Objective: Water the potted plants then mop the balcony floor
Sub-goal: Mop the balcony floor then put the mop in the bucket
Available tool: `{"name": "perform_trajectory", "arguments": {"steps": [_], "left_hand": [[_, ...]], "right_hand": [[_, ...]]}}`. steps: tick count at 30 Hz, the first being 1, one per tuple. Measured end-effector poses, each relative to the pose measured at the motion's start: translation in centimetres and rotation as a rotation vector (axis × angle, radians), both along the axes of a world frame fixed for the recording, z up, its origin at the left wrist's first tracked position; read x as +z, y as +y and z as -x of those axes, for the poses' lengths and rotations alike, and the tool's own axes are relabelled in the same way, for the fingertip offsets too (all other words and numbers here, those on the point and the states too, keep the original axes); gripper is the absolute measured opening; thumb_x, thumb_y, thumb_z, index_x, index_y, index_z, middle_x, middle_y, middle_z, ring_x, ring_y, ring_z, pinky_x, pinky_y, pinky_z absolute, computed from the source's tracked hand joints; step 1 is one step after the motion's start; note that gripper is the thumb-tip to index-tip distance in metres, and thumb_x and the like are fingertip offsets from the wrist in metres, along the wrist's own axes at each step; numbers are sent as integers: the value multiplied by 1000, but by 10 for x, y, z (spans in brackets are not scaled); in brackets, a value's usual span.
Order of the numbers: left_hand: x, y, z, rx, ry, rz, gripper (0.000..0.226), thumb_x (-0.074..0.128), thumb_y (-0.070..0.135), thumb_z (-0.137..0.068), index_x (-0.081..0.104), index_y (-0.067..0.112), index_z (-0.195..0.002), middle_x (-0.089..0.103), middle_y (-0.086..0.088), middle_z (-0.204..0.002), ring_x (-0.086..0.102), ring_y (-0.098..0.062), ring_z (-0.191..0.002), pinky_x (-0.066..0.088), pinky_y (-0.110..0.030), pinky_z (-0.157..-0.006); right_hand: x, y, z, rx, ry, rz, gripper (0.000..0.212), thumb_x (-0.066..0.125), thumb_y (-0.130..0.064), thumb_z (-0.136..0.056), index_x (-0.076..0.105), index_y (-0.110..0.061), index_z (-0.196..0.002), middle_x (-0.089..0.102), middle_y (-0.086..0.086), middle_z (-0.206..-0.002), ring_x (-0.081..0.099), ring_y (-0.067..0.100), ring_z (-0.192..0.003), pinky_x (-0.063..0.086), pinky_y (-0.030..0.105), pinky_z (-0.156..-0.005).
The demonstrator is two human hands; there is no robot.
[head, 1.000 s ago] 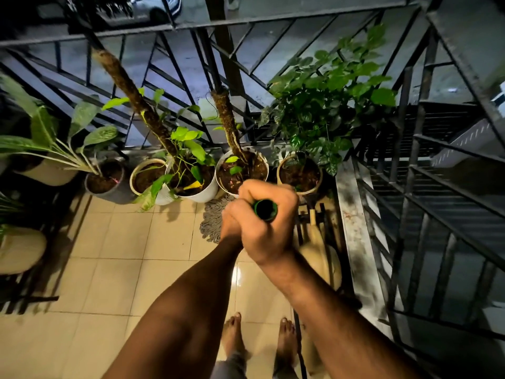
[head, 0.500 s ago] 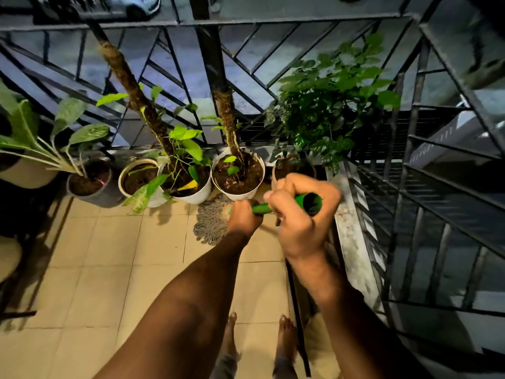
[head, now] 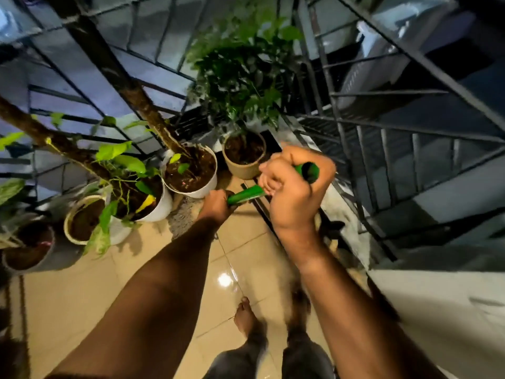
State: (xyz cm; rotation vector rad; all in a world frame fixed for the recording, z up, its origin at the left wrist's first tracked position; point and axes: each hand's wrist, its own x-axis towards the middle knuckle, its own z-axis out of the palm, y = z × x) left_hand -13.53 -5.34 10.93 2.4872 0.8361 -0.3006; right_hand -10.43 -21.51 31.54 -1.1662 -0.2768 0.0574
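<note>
Both hands grip a green mop handle (head: 246,194) in the head view. My right hand (head: 293,187) is closed around its top end, and my left hand (head: 218,205) holds it lower down. The grey stringy mop head (head: 181,217) lies on the beige tiled floor (head: 82,291) beside a white pot (head: 191,170) holding a moss pole. A tan ribbed pot (head: 244,157) with a leafy bush stands at the corner. To the left stand another white pot (head: 157,207) with green leaves and a cream-rimmed pot (head: 82,218).
A dark metal railing (head: 341,110) runs along the far and right sides above a stone ledge (head: 338,212). A grey pot (head: 30,250) stands at the far left. My bare feet (head: 246,315) are on the wet, shiny tiles.
My hands have separated along the handle and swung right, with the right hand now higher and further right. The view has turned right and tilted, so the pots sit further left.
</note>
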Motion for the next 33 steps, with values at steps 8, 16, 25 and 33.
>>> {"name": "perform_trajectory", "arguments": {"steps": [8,16,25,33], "left_hand": [[8,-61,3,-100,137,-66,17,60,11,-88,68,2,-100,66,-26,-103,61,-41,-99,46,-41,-80],[-52,-116,2,-357,297,-127,19,67,37,-85,67,18,-89,68,-13,-95,62,-30,-88,47,-36,-71],[-85,-179,17,-717,499,-278,31,67,38,-86,66,14,-107,66,-11,-107,62,-30,-101,52,-40,-84],[-109,-220,29,-867,591,-338,31,68,32,-87,64,14,-112,65,-9,-109,63,-27,-100,50,-35,-80]], "right_hand": [[-24,-59,23,-179,58,-46,28,54,-9,-64,37,-1,-45,30,10,-43,30,30,-41,28,46,-44],[-72,-150,45,-495,358,-245,37,51,5,-64,43,-23,-42,32,-1,-41,30,21,-42,28,35,-46],[-129,-225,87,-730,597,-533,9,49,6,-66,49,7,-75,35,2,-40,31,14,-35,30,19,-45],[-168,-271,117,-934,707,-551,46,39,19,-88,54,-12,-56,42,3,-47,39,16,-44,33,25,-48]]}}
